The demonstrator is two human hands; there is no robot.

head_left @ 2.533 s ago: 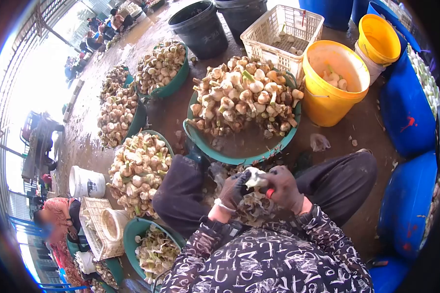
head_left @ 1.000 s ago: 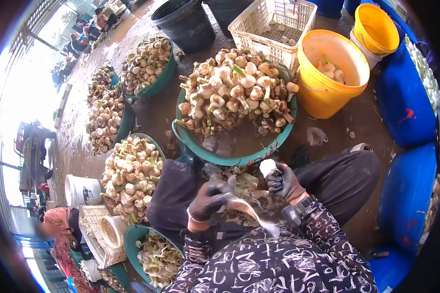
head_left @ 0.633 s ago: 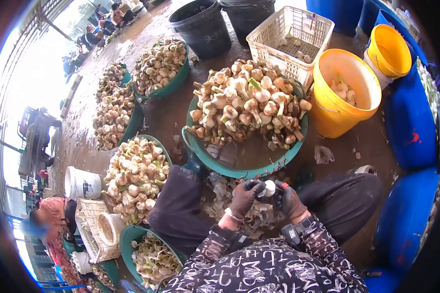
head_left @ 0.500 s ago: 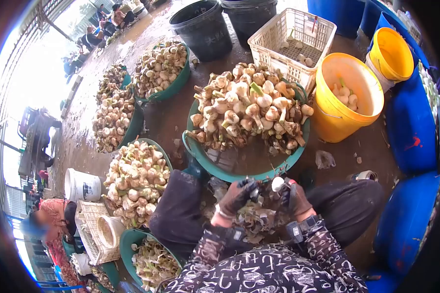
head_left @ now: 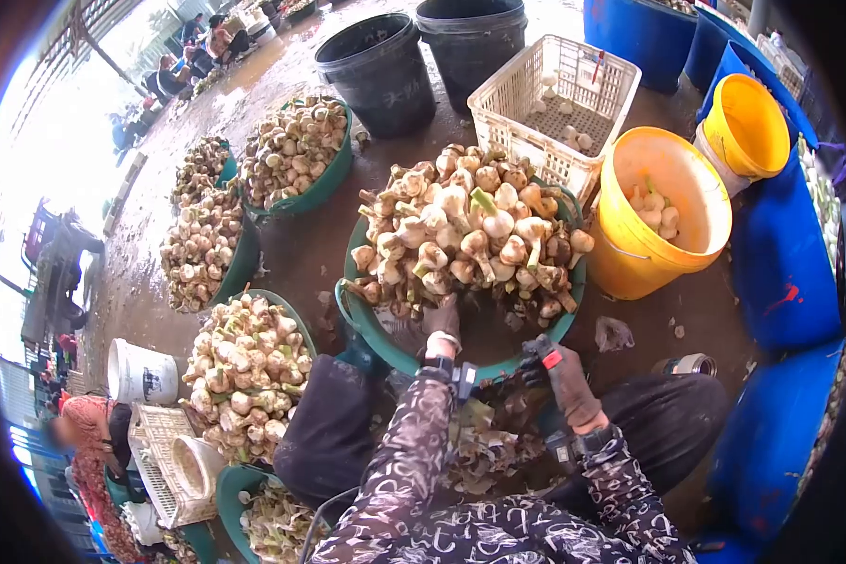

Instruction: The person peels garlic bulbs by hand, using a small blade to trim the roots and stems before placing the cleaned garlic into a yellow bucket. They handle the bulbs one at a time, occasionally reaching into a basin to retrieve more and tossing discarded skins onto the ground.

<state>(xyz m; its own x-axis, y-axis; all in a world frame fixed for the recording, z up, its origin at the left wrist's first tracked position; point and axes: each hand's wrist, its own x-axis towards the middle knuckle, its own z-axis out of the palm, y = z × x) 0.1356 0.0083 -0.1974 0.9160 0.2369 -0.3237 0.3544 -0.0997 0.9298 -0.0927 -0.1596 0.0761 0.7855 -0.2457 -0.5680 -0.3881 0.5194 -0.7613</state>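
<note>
My left hand (head_left: pixel 443 322), in a dark glove, reaches into the large green tub (head_left: pixel 399 359) and touches the near side of its heaped garlic bulbs (head_left: pixel 475 244). Its fingertips are lost among the bulbs, so I cannot see whether they grip one. Over the tub's near right rim is my right hand (head_left: pixel 566 378), also gloved, fingers curled. A small red patch shows at its thumb side; what it holds, if anything, I cannot make out. Papery peelings and trimmings (head_left: pixel 489 446) lie between my knees.
A yellow bucket (head_left: pixel 620 235) and a cream crate (head_left: pixel 536 141), both with pale bulbs, stand beyond the tub. Black buckets (head_left: pixel 381 85) are behind, blue barrels (head_left: pixel 780 282) at right. More garlic tubs (head_left: pixel 249 371) stand left, near a seated person (head_left: pixel 94 442).
My left hand has moved forward from my lap to the garlic heap. The white garlic bulb seen at my right hand is no longer there. The view has shifted slightly.
</note>
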